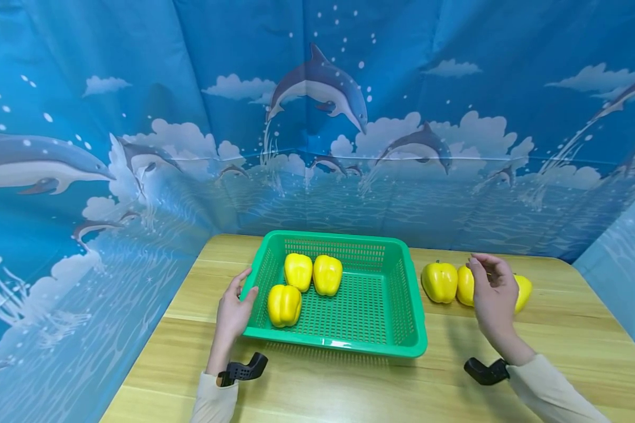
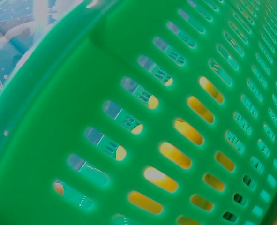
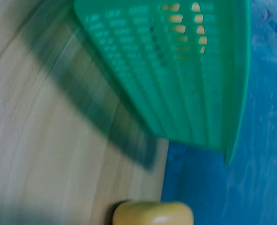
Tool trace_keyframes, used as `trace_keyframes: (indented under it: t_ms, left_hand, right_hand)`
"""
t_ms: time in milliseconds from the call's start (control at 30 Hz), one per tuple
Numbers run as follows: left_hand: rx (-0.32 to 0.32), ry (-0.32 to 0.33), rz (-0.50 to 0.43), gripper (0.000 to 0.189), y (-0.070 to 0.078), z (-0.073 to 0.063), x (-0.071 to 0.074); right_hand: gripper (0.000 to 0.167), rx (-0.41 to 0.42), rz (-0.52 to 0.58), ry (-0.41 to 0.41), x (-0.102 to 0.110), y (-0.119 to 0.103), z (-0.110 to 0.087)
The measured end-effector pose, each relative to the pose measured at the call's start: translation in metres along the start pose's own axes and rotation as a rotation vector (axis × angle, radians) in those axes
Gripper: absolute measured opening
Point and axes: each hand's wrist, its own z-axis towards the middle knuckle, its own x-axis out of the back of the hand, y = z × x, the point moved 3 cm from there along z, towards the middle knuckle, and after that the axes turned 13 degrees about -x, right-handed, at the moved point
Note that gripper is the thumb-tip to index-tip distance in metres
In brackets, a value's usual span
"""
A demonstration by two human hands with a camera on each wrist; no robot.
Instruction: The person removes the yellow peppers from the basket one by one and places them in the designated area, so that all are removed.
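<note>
A green slotted plastic basket (image 1: 349, 346) stands on the wooden table with three yellow bell peppers (image 1: 284, 305) grouped at its left end. My left hand (image 1: 234, 314) grips the basket's left rim, thumb at the top edge and fingers along the outer side. The left wrist view is filled by the basket wall (image 2: 105, 70), with yellow showing through its slots. To the right of the basket, my right hand (image 1: 496, 299) is raised over a row of yellow bell peppers (image 1: 440, 283), fingers loosely bent and nothing held. It partly hides the peppers behind it.
The light wooden table (image 1: 323, 388) ends at the back against a blue dolphin-print curtain (image 1: 317, 194). In the right wrist view, the basket's right side (image 3: 175, 84) rises near a single yellow pepper (image 3: 152, 214) at the bottom edge.
</note>
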Motion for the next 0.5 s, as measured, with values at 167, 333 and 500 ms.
trace_keyframes:
  t_ms: [167, 333, 500]
  left_hand:
    - [0.006, -0.003, 0.004, 0.046, 0.000, 0.000, 0.000]
    - [0.001, -0.004, 0.004, 0.046, 0.001, 0.000, 0.000]
    - [0.004, -0.006, -0.005, 0.046, 0.001, 0.000, 0.000]
  right_hand:
    - [0.025, 0.030, 0.053, -0.140, -0.013, -0.014, -0.009]
    - [0.025, 0.047, -0.032, -0.284, -0.025, -0.029, -0.019]
    - [0.024, 0.080, -0.135, -0.411, -0.038, -0.037, -0.026]
